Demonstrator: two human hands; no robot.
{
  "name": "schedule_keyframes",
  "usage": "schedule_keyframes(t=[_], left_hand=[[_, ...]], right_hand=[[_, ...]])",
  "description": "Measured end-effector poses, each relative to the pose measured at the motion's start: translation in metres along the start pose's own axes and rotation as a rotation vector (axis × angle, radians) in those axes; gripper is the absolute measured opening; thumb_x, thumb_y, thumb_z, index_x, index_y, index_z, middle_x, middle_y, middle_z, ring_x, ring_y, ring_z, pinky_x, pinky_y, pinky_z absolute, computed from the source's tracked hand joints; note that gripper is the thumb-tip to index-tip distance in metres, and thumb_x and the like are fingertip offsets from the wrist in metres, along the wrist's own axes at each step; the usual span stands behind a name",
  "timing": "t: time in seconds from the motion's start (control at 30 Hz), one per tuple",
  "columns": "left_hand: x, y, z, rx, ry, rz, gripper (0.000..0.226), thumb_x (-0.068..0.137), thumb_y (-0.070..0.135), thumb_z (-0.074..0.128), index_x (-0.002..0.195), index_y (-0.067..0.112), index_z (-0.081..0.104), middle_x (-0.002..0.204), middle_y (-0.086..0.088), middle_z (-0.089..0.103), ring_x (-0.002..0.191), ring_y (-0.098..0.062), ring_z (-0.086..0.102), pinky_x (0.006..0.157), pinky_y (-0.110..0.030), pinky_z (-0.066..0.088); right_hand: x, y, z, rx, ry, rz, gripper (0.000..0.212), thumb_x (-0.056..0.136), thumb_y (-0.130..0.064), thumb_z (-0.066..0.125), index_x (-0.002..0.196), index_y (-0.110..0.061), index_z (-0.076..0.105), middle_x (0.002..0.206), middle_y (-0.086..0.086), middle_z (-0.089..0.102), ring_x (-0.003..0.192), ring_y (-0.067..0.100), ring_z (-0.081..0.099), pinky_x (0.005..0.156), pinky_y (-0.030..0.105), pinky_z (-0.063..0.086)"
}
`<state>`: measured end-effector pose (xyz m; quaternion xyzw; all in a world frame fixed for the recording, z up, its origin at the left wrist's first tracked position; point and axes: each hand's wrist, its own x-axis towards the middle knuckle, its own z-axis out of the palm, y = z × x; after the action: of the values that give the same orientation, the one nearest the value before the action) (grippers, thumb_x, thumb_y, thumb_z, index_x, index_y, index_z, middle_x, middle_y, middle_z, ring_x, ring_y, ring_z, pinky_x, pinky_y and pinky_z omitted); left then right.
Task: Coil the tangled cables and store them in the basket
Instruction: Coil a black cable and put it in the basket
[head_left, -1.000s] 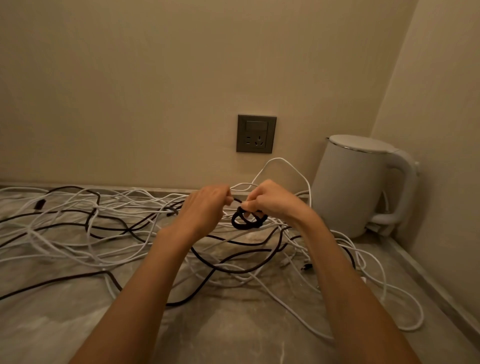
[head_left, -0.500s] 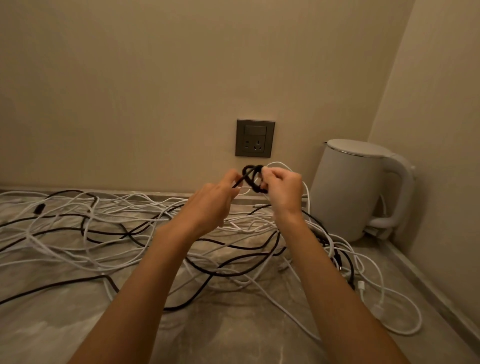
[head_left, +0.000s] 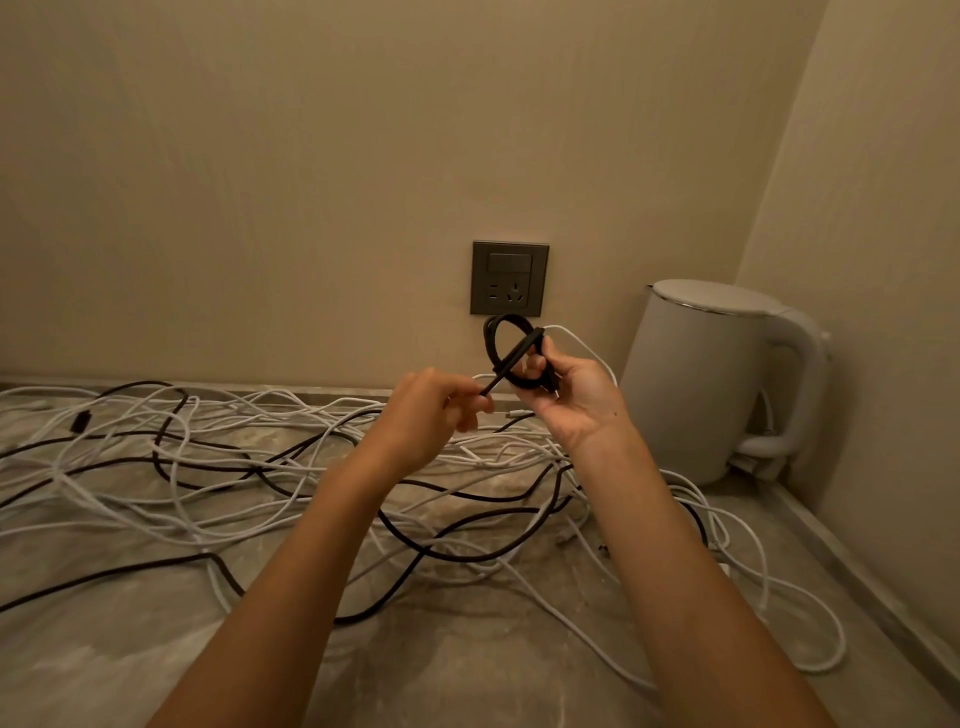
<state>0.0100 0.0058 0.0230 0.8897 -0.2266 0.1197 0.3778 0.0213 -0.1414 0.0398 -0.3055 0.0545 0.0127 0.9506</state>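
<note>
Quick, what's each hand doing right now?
Left hand: closed, pinching the end of the black cable.
Right hand: closed, holding that cable's coiled loops.

Both bare forearms reach forward, the right hand (head_left: 576, 400), palm facing back, gripping a black coil (head_left: 497, 340) while the left hand (head_left: 431, 410) pinches its tail.

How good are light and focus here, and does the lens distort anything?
Head view: dim, warm, even light, no glare; the coil, left hand and right hand are sharp; faint shadows lie under the cables; the wall corner by the kettle leans, a wide-angle distortion.
</note>
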Motion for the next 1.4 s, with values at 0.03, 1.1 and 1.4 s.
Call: schedule_keyframes(t=[0.03, 1.1, 1.4], left_hand=[[0.000, -0.001, 0.001, -0.016, 0.011, 0.002, 0.019, 0.092, 0.013, 0.052, 0.101, 0.008, 0.068, 0.077, -0.004, 0.066, 0.073, -0.013, 0.062, 0.079, -0.032, 0.054], [-0.003, 0.016, -0.021, -0.074, 0.057, 0.115, 0.009, 0.088, 0.012, 0.059, 0.091, 0.010, 0.067, 0.071, 0.001, 0.060, 0.057, -0.007, 0.054, 0.056, -0.014, 0.046], [-0.002, 0.016, -0.016, -0.319, 0.045, -0.038, 0.014, 0.088, 0.005, 0.057, 0.095, 0.014, 0.049, 0.091, -0.005, 0.055, 0.079, -0.024, 0.067, 0.073, -0.035, 0.058]], right_hand=[[-0.001, 0.000, -0.001, 0.015, -0.029, 0.028, 0.021, 0.096, -0.003, 0.044, 0.080, 0.004, 0.056, 0.048, 0.005, 0.044, 0.055, 0.011, 0.037, 0.102, 0.045, 0.042], [0.007, 0.032, -0.010, -0.518, -0.292, 0.176, 0.044, 0.098, -0.046, 0.038, 0.098, -0.010, 0.063, 0.084, 0.010, 0.056, 0.070, 0.017, 0.052, 0.051, 0.026, 0.045], [0.015, 0.035, -0.012, -0.504, -0.268, 0.209, 0.046, 0.100, -0.043, 0.027, 0.078, -0.011, 0.051, 0.054, 0.002, 0.044, 0.039, 0.006, 0.032, 0.033, 0.015, 0.025]])
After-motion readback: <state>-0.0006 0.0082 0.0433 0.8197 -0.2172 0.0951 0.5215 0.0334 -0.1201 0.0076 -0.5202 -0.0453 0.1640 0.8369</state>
